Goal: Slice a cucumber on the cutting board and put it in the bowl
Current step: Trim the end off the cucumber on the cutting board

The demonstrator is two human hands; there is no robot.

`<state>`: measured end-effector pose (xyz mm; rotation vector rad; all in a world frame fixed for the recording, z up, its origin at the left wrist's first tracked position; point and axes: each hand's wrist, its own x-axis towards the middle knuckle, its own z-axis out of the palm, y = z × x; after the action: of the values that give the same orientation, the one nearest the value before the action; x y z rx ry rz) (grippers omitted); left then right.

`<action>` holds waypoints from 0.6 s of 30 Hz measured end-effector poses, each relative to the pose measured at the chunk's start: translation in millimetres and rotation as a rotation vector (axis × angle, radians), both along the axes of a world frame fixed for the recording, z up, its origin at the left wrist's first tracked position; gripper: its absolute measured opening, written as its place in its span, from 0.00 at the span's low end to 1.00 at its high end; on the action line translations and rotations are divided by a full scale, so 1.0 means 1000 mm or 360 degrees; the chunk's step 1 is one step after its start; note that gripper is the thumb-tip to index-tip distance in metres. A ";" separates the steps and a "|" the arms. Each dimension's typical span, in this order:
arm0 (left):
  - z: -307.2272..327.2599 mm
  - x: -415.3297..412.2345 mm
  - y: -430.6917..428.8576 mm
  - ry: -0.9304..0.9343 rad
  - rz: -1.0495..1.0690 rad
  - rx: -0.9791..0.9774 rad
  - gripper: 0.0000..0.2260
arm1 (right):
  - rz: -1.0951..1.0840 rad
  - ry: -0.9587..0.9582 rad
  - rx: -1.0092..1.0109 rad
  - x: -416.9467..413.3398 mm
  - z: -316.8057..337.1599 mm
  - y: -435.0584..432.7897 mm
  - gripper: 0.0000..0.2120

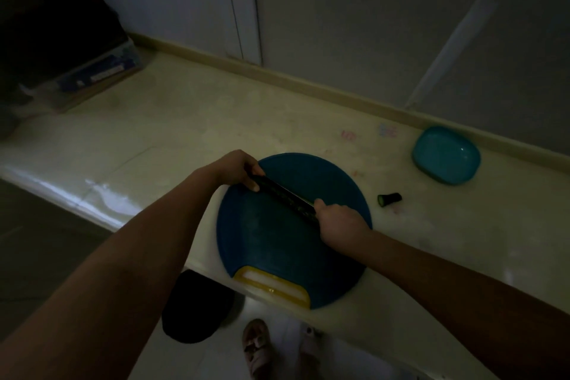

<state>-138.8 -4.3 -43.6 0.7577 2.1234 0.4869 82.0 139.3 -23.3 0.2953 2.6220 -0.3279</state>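
- The cucumber (271, 187) lies diagonally across the far half of the round blue cutting board (277, 244). It appears largely whole; no row of slices shows on the board.
- Left hand (239, 168): fingers (253, 186) curled over the cucumber's far-left end, pinning it to the board.
- Right hand (339, 222): fingers closed tight at the near-right end. A thin pale line running along the cucumber from this hand reads as the edge of a knife (303, 200). In this dim light that is a judgement; the handle is hidden.
- One short cut-off end piece (389, 199) lies on the worktop (172, 139), just off the board's right edge.
- The teal bowl (447, 156) sits further right, near the back wall and well apart from the board. Nothing can be made out inside it.
- Step in hand, as judged: cutting, at an early stage. One end is trimmed, the blade seems laid lengthwise along the body, and no transfer has begun.
- Next move calls for a steady hold by the left hand, its fingers kept clear of the blade line, and a firm downward stroke onto the board.
- Afterwards the pieces must be carried across the worktop to the bowl, or the bowl brought nearer.
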 end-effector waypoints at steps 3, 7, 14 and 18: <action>0.001 0.003 -0.001 0.0005 0.0006 0.0019 0.15 | -0.0025 -0.0022 0.0016 0.009 0.000 0.002 0.14; 0.003 0.009 -0.004 0.0010 0.0065 0.0067 0.15 | -0.0099 -0.0103 0.0055 0.031 -0.003 0.004 0.17; 0.002 0.024 -0.018 0.0164 0.0437 0.0108 0.22 | -0.0160 -0.0081 0.0057 0.068 -0.010 0.017 0.12; 0.002 0.054 -0.027 0.0143 0.1040 0.0123 0.20 | -0.0212 -0.0105 0.0073 0.095 -0.016 0.024 0.15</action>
<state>-85.1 -31.2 -41.2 0.1021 2.4285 0.8912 177.5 162.8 -39.0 0.4894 2.5532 -0.2975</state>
